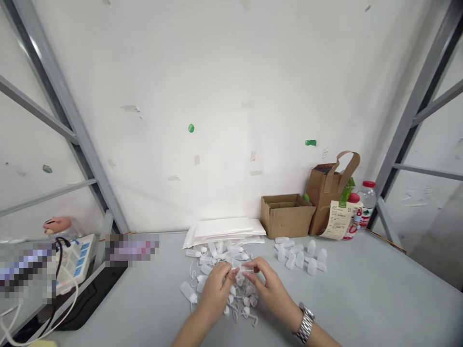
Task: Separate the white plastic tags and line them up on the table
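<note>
Translucent plastic shows in a small bottle [248, 270] held above scattered caps [249, 301], left hand [218, 283] and right hand [266, 281] pinching its opposite ends (presumably for steadiness); other bottles [300, 260] lie rightward, seemingly set apart yet reachable.

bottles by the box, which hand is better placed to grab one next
Probably the right hand: it is nearer those bottles, which lie on its side; the left hand would have to reach across. Both look occupied, though.

Fingers [261, 264] partly hide the held bottle [247, 269]; the bottom edge cuts both forearms [193, 327]. Print on the slip [338, 221] is illegibly small.
</note>
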A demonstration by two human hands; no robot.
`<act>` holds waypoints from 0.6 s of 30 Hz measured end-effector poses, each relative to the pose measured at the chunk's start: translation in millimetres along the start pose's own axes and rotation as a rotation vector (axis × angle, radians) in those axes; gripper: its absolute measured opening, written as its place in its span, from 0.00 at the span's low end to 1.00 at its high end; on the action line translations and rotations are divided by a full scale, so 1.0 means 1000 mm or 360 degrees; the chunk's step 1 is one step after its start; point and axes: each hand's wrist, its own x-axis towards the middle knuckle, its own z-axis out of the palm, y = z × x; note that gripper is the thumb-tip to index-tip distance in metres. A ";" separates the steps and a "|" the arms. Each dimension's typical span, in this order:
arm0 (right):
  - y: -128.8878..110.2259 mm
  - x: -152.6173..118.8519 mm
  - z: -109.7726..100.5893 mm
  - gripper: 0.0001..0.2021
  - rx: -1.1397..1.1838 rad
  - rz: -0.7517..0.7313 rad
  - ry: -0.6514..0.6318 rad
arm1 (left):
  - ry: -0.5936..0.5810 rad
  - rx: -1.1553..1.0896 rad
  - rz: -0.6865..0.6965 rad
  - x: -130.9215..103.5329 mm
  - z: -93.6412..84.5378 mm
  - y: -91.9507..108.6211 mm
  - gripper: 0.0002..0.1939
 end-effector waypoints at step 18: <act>-0.004 -0.002 -0.004 0.10 -0.0449 -0.0226 -0.0194 | -0.0071 0.0006 -0.0062 0.000 -0.003 0.003 0.21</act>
